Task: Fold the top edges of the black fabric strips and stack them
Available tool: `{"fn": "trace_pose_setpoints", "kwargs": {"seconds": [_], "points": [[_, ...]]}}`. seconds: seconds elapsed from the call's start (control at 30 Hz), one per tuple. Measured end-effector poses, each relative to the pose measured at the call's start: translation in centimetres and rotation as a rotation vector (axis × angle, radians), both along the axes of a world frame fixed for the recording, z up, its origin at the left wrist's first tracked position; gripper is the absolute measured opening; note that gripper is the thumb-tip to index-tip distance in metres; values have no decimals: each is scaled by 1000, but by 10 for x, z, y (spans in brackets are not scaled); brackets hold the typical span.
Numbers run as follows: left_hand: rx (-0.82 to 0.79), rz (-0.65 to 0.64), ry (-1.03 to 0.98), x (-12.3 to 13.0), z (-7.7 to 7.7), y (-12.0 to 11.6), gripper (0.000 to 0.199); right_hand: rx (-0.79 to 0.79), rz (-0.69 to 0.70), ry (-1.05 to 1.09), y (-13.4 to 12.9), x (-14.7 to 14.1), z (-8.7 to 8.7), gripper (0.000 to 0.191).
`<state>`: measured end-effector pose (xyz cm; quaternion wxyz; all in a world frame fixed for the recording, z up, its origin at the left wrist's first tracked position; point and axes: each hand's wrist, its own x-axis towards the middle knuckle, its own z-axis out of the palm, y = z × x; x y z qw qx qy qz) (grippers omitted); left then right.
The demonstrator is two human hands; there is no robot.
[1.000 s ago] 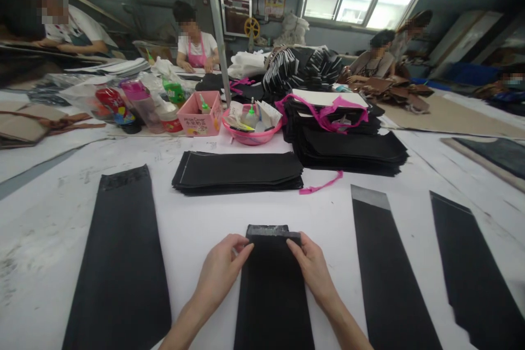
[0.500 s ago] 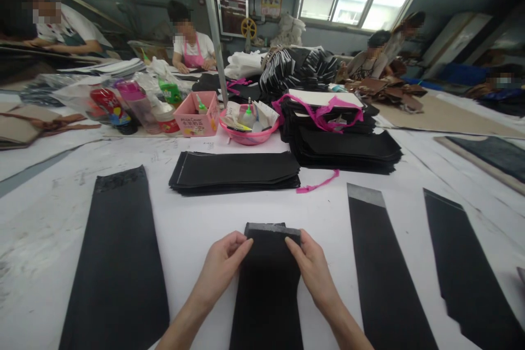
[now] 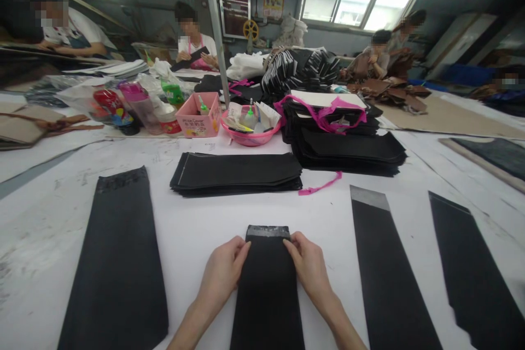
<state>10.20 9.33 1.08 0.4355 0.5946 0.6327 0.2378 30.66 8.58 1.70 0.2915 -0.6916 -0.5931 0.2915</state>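
A long black strip of sheet material (image 3: 267, 295) lies in front of me, with a shiny grey band across its far end. My left hand (image 3: 223, 265) pinches its left edge just below that band, thumb on top. On the opposite edge, my right hand (image 3: 309, 265) pinches the strip the same way. To the left lies a wider black piece (image 3: 118, 257) with a dark, glossy far end. Right of my hands lies a black strip with a grey end (image 3: 385, 268), and beyond it a black piece with a notched edge (image 3: 471, 268).
Across the white table (image 3: 205, 213) lies a stack of black strips (image 3: 238, 170). Behind are a pink box (image 3: 199, 117), a pink basin (image 3: 251, 138) with a bottle, and taller black stacks (image 3: 348, 147) with a pink ribbon (image 3: 320, 190) nearby. Co-workers sit farther back.
The upper layer's far end has shifted slightly left and now lines up with the piece under it. Both hands still pinch the edges. A co-worker at the back has raised a dark piece.
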Motion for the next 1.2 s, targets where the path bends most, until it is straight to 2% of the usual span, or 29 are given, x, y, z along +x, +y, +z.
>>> {"fn": "trace_pose_setpoints", "kwargs": {"seconds": [0.1,0.3,0.87,1.2], "points": [[14,17,42,1,0,1,37,12,5,17,0,2,-3,28],[-61,71,18,4,-1,2,35,16,-2,49,-1,4,-7,31],[-41,104,58,5,-3,3,39,-5,-36,22,2,2,-7,28],[17,100,174,6,-1,4,38,-4,-44,-13,4,1,-7,28]]}}
